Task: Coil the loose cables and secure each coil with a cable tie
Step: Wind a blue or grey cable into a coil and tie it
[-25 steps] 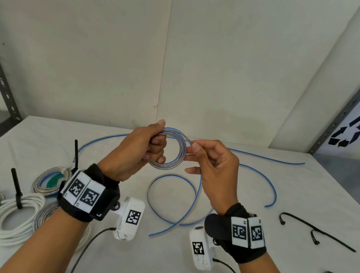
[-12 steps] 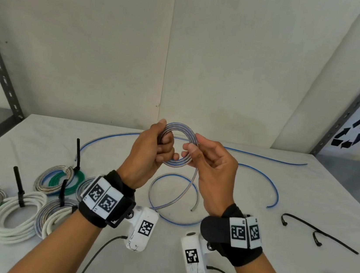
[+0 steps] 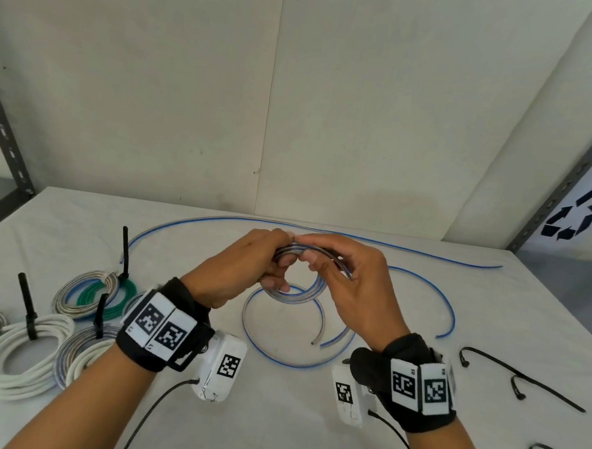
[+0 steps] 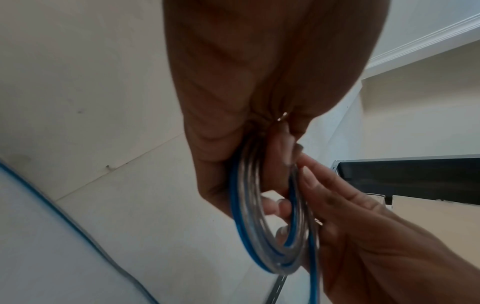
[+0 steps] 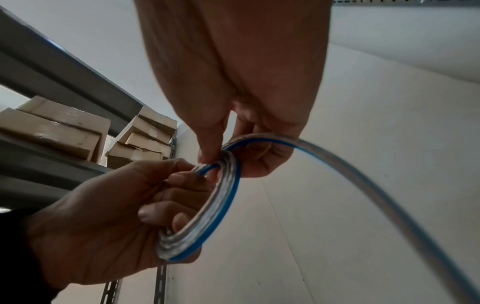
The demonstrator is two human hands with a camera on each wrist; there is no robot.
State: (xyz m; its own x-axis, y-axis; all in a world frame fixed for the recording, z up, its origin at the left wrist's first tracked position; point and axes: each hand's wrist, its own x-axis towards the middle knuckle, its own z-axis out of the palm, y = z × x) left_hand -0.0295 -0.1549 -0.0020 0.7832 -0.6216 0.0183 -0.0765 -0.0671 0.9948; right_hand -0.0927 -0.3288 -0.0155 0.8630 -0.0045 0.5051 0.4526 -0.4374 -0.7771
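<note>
Cable coil point(image 3: 298, 285), top hidden behind fingers, is pinched by both hands.

Black recycling symbol point(image 3: 577, 214), three chasing arrows, on white panel well off to right of right hand point(image 3: 353, 292), up behind slotted rack upright. No words with it.

Black-and-white square code tags point(image 3: 160, 326), pair on left wristband; pair point(image 3: 420, 387) on right wristband; tiny characters at tag edges, too small to read. One more code tag point(image 3: 229, 365) on white camera unit under left wrist, another point(image 3: 344, 392) under right wrist. Cardboard boxes point(image 5: 59, 131) on shelf: no legible print.
</note>
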